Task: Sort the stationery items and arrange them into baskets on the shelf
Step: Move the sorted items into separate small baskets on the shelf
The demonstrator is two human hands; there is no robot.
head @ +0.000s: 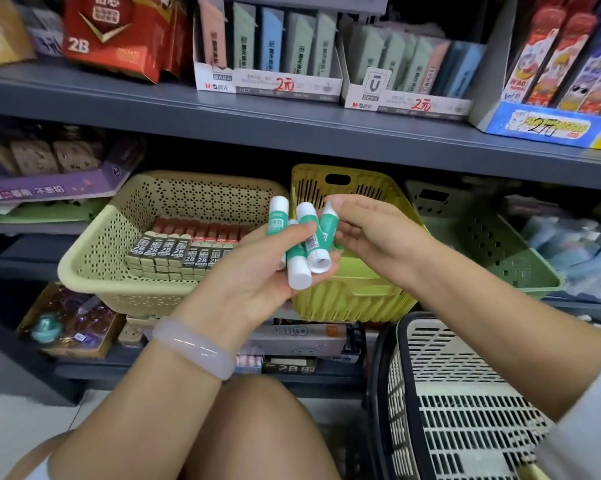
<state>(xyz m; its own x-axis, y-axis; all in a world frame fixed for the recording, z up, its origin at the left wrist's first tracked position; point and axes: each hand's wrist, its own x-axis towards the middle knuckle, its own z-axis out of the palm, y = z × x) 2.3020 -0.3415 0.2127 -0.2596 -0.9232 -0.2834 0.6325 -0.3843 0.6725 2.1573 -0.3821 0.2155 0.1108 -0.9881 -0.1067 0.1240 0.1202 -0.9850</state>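
My left hand [254, 271] is palm up and holds a bunch of green-and-white glue sticks [301, 261], several of them. My right hand [372, 233] touches the rightmost glue stick [328, 220], with thumb and fingers pinching its upper end. Both hands hover in front of a yellow-green basket [347, 299] on the middle shelf. To its left stands a beige perforated basket [94, 258] with rows of 2B lead boxes [174, 252] inside. A green basket [510, 258] stands to the right.
A white slatted shopping basket with a black rim [458, 393] stands on the floor at the lower right. The upper shelf [292, 123] carries display boxes of pastel packs and red 2B boxes. My knees are at the bottom, under the hands.
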